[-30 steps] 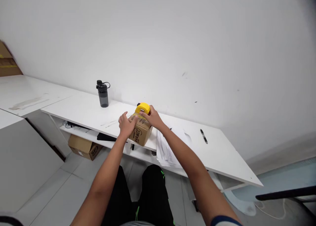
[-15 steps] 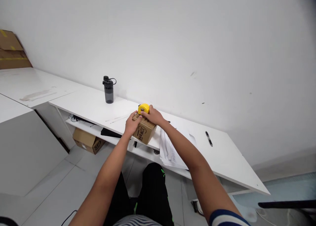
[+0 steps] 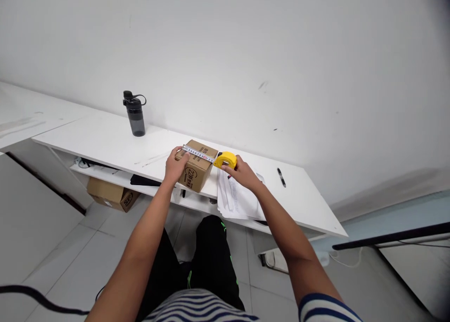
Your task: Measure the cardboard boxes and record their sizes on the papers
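Observation:
A small brown cardboard box (image 3: 194, 176) with dark printing sits at the front of the white desk (image 3: 158, 146). Across its top lies the pulled-out blade (image 3: 197, 154) of a yellow tape measure (image 3: 227, 160). My left hand (image 3: 173, 167) grips the box's left side, thumb on top and fingers near the blade's end; whether they pinch the end is hidden. My right hand (image 3: 244, 173) is closed on the tape measure's case, just beyond the box's right edge. Papers (image 3: 235, 200) lie under and beside my right hand.
A dark drink bottle (image 3: 136, 118) stands toward the back left. To the right lies a black pen (image 3: 281, 177). Below the desk is a shelf with dark items, and another cardboard box (image 3: 108, 193) sits beneath it. The wall rises directly behind the desk.
My right hand has moved right with the tape measure, drawing the blade out over the box top. My left hand stays at the box's left side. The camera view has shifted.

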`<state>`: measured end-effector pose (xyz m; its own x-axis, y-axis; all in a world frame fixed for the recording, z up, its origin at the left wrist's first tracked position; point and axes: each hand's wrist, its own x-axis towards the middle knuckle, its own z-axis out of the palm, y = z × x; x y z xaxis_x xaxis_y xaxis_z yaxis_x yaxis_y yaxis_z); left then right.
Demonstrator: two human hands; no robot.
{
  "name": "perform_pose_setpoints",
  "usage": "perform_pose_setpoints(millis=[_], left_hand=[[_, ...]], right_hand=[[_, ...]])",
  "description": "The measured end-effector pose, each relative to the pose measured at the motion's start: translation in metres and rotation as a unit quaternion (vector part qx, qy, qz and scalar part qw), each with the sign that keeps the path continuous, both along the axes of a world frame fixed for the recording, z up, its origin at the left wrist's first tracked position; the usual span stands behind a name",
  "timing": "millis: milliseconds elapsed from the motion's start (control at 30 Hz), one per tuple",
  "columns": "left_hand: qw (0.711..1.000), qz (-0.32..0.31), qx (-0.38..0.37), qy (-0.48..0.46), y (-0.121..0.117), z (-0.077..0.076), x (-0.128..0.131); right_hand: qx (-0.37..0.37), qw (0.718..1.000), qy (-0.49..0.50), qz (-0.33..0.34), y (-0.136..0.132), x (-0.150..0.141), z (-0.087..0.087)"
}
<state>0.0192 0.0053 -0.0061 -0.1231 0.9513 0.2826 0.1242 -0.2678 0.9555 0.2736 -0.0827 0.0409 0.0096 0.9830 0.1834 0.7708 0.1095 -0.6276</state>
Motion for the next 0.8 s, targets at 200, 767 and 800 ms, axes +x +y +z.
perform_pose_setpoints(millis=[200, 767, 800], left_hand=[[0.999, 0.005, -0.007, -0.031, -0.001, 0.000, 0.003], [0.998, -0.007, -0.019, -0.061, -0.009, -0.002, -0.001], [0.997, -0.007, -0.017, -0.075, -0.009, -0.003, -0.004]], right_hand=[[0.036, 0.997, -0.056, -0.023, 0.029, -0.028, 0.014], [0.080, 0.989, -0.122, 0.019, 0.088, -0.107, 0.037], [0.098, 0.991, -0.095, -0.005, 0.083, -0.102, 0.036]])
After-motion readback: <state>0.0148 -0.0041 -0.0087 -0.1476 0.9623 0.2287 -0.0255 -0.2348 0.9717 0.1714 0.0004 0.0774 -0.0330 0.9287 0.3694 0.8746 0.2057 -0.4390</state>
